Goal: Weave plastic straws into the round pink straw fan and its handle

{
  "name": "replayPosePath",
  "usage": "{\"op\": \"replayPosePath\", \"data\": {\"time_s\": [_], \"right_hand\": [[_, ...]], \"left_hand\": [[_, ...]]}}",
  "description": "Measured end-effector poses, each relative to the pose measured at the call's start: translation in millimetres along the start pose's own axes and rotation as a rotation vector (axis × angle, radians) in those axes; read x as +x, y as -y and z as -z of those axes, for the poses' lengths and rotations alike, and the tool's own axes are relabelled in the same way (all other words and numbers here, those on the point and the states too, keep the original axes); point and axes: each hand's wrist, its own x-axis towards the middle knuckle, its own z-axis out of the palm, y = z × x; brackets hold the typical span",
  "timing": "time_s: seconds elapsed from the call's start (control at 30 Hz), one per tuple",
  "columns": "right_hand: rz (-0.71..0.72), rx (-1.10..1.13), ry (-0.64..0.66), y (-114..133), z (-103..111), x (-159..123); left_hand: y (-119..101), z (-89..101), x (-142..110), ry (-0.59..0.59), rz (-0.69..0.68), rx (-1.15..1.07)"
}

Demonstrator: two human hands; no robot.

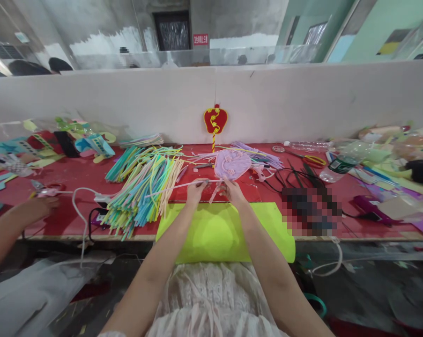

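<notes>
Left hand [196,189]: narrow grip, thumb and fingers closed on a long, thin, pale pink fuzzy stem [169,189]; a small dark detail at the fingertips, too small to identify. Right hand [229,191]: fingers drawn together at the stem's right end, beside a short pale pink strip [214,193] that slants downward.

Stem: centre of the work area, long axis running left to right, free end pointing left and dipping slightly toward the wearer.

Directly above the right hand: one rounded lilac piece [233,164], ribbed, fuzzy surface, raised curling trim; broader than tall.

Below the hands: smooth yellow-green sheet [218,234], over the front edge of a red tabletop [70,224].

Left: large loose bundle of fuzzy stems [144,187], green, blue, yellow and peach; farther left, another person's hand [44,208].

Behind: red apple-shaped ornament [214,120], yellow-trimmed, upright on a striped stick, before a white partition [127,103].

Right: scissors with yellow and red handles [314,161]; clear plastic bottle, green label [343,163], tilted.
</notes>
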Motion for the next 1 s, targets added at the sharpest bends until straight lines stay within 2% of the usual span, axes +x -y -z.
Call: {"op": "replayPosePath", "data": {"time_s": [0.53,0.63,0.73,0.77,0.83,0.9,1.0], "right_hand": [[0.059,0.004,-0.030,-4.3,-1.3,0.2],[0.067,-0.021,-0.047,-5.9,-0.6,2.1],[0.079,-0.016,-0.077,-6.0,0.8,3.7],[0.086,-0.008,-0.085,-5.6,1.4,3.9],[0.098,0.006,-0.094,-4.8,2.5,3.5],[0.106,0.008,-0.098,-4.6,3.5,3.1],[0.098,0.019,-0.114,-6.8,5.2,4.9]], "left_hand": [[-0.2,-1.1,0.6,-0.023,0.014,-0.030],[3.5,-1.1,2.2,-0.008,0.057,-0.058],[3.3,-2.0,-0.7,0.039,0.141,0.021],[1.8,-2.3,-3.3,0.043,0.130,0.081],[-3.3,-2.8,-10.4,0.021,-0.005,0.243],[-9.8,-3.7,-18.2,-0.013,-0.225,0.421],[-18.5,-6.8,-26.2,0.003,-0.460,0.625]]}}
